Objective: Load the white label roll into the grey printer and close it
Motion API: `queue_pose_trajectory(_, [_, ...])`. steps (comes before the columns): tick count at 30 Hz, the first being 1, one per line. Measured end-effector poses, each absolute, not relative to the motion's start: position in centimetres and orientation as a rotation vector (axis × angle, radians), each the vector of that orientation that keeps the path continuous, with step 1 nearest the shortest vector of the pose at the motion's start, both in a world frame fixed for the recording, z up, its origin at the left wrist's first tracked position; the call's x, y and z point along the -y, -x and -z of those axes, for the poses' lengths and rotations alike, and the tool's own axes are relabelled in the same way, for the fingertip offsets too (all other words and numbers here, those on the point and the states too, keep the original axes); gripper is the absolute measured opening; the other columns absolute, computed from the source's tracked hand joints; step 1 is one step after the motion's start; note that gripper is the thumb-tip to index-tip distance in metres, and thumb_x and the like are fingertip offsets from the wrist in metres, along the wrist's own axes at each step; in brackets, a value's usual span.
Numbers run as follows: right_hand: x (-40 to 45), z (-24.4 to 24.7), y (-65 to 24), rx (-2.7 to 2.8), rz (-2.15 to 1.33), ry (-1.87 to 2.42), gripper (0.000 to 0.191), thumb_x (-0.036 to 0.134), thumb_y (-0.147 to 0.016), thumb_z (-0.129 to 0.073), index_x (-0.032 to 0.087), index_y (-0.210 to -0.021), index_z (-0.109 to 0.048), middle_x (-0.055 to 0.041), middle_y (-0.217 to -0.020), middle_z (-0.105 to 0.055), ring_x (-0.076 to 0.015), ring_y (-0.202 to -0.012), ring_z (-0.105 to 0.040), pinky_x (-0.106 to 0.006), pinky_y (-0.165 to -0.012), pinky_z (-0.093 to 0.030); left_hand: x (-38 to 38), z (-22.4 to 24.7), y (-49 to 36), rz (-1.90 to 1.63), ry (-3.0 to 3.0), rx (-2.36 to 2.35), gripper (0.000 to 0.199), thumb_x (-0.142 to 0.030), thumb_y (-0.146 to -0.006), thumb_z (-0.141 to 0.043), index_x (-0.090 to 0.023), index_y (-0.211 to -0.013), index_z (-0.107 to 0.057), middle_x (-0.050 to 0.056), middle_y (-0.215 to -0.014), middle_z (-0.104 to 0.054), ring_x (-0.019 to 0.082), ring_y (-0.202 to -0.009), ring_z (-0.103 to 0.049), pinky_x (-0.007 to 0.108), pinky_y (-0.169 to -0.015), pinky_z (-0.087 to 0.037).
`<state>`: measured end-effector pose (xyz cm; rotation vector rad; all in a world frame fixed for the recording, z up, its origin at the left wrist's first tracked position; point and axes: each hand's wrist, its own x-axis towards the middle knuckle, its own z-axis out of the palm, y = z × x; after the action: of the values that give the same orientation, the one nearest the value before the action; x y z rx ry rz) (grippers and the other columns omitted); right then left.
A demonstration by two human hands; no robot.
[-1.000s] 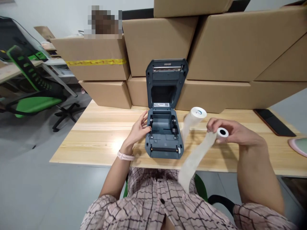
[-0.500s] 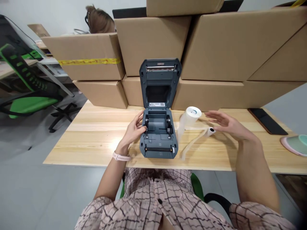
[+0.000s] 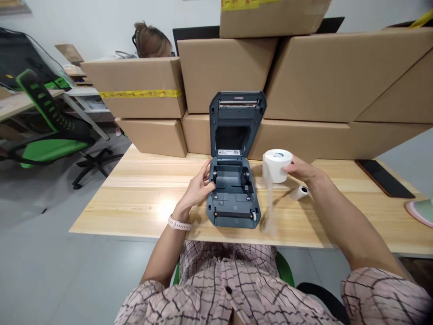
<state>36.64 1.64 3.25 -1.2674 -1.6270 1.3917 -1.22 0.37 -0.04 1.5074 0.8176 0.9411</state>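
A dark grey label printer (image 3: 233, 198) stands on the wooden table (image 3: 142, 189) with its lid (image 3: 233, 117) tipped up and back, its roll bay bare. My left hand (image 3: 199, 187) grips the printer's left side, the thumb over its rim. To the right of the printer, my right hand (image 3: 301, 170) is closed on a white label roll (image 3: 279, 169), its fingers at the roll's right side. A loose strip hangs from the roll toward the table front. Under my right wrist lies a small white roll (image 3: 299, 194) with a dark hollow core.
Cardboard boxes (image 3: 304, 76) are stacked along the table's back. A dark phone (image 3: 384, 178) lies at the right, near a pink-rimmed object (image 3: 421, 212). Beyond the boxes at left shows the top of a person's head (image 3: 152, 40). A green office chair (image 3: 56, 151) stands left.
My right hand has moved left and closed on the label roll, which now appears larger and nearer. My left hand stays on the printer. The whole view has shifted slightly.
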Motion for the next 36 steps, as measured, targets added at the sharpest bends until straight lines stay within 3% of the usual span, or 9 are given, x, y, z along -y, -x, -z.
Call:
queue_pose_trajectory(5, [-1.0, -9.2, -30.6, 1.948, -1.321, 1.116, 0.087, 0.075, -0.058, -0.081, 0.021, -0.123, -0.063, -0.0121, -0.119, -0.075, -0.0332, -0.104, -0.072, -0.042, -0.081, -0.059, -0.3, 0.2, 1.1, -0.971, -1.501, -0.806, 0.094, -0.025, -0.082, -0.066, -0.022, -0.166, -0.024, 0.017, -0.166, -0.041, 0.030, -0.148, -0.049, 0.045, -0.120, -0.043])
queue_pose_trajectory(9, [-1.0, -11.9, -24.0, 2.505, -0.841, 1.334, 0.063, 0.064, -0.072, -0.077, 0.020, -0.114, -0.063, -0.0112, -0.116, -0.074, -0.0295, -0.097, -0.070, -0.038, -0.079, -0.056, -0.2, 0.4, 1.2, -0.970, -1.516, -0.828, 0.092, -0.021, -0.082, -0.063, -0.023, -0.166, -0.024, 0.015, -0.168, -0.039, 0.030, -0.148, -0.048, 0.045, -0.121, -0.041])
queue_pose_trajectory(13, [-1.5, -10.3, -20.3, 2.797, -0.530, 1.462, 0.065, 0.061, -0.077, -0.073, 0.016, -0.121, -0.061, -0.0165, -0.125, -0.070, -0.0355, -0.107, -0.068, -0.041, -0.083, -0.053, -0.1, 0.5, 1.3, -0.990, -1.556, -0.832, 0.092, -0.020, -0.083, -0.061, -0.023, -0.166, -0.023, 0.014, -0.168, -0.039, 0.029, -0.150, -0.046, 0.047, -0.124, -0.037])
queue_pose_trajectory(18, [-2.2, -8.3, -19.6, 2.877, -0.527, 1.536, 0.069, 0.064, -0.083, -0.069, 0.012, -0.128, -0.061, -0.0196, -0.128, -0.069, -0.0378, -0.110, -0.069, -0.043, -0.085, -0.053, -0.2, 0.7, 1.3, -0.970, -1.534, -0.868, 0.096, -0.019, -0.080, -0.062, -0.023, -0.167, -0.022, 0.016, -0.168, -0.037, 0.031, -0.146, -0.051, 0.049, -0.122, -0.039])
queue_pose_trajectory(22, [0.1, -8.5, -20.5, 2.834, -0.421, 1.347, 0.060, 0.051, -0.095, -0.063, 0.013, -0.140, -0.056, -0.0212, -0.139, -0.063, -0.0375, -0.123, -0.062, -0.051, -0.099, -0.051, -0.2, 0.9, 1.3, -0.975, -1.529, -0.853, 0.093, -0.019, -0.081, -0.062, -0.022, -0.166, -0.024, 0.016, -0.168, -0.037, 0.031, -0.149, -0.048, 0.048, -0.121, -0.041])
queue_pose_trajectory(25, [4.1, -8.4, -21.5, 2.744, -0.330, 1.110, 0.048, 0.044, -0.104, -0.052, 0.018, -0.145, -0.056, -0.0165, -0.150, -0.058, -0.0329, -0.136, -0.055, -0.052, -0.111, -0.047, -0.1, 0.7, 1.3, -0.978, -1.571, -0.830, 0.089, -0.020, -0.085, -0.060, -0.023, -0.166, -0.024, 0.013, -0.167, -0.040, 0.030, -0.147, -0.050, 0.047, -0.123, -0.040])
queue_pose_trajectory(28, [8.6, -7.1, -22.2, 2.743, -0.319, 1.032, 0.048, 0.049, -0.107, -0.046, 0.025, -0.147, -0.056, -0.0081, -0.157, -0.055, -0.0275, -0.145, -0.051, -0.049, -0.115, -0.048, 0.1, 0.4, 1.4, -0.970, -1.634, -0.843, 0.086, -0.019, -0.086, -0.058, -0.025, -0.166, -0.026, 0.010, -0.166, -0.042, 0.028, -0.146, -0.051, 0.044, -0.124, -0.039])
queue_pose_trajectory(33, [13.1, -3.3, -21.0, 2.624, -0.066, 1.129, 0.057, 0.050, -0.106, -0.047, 0.017, -0.153, -0.050, -0.0110, -0.164, -0.045, -0.0294, -0.154, -0.040, -0.053, -0.119, -0.046, 0.4, 0.0, 1.3, -0.955, -1.612, -0.909, 0.084, -0.020, -0.086, -0.057, -0.023, -0.165, -0.028, 0.011, -0.165, -0.044, 0.029, -0.142, -0.055, 0.044, -0.119, -0.045])
queue_pose_trajectory(36, [13.9, -2.2, -19.7, 2.536, 0.039, 1.192, 0.057, 0.049, -0.106, -0.048, 0.014, -0.151, -0.051, -0.0121, -0.163, -0.047, -0.0298, -0.154, -0.041, -0.053, -0.121, -0.045, 0.7, -0.2, 1.2, -0.954, -1.581, -0.921, 0.082, -0.022, -0.087, -0.059, -0.019, -0.164, -0.031, 0.013, -0.164, -0.045, 0.029, -0.140, -0.057, 0.043, -0.119, -0.046])
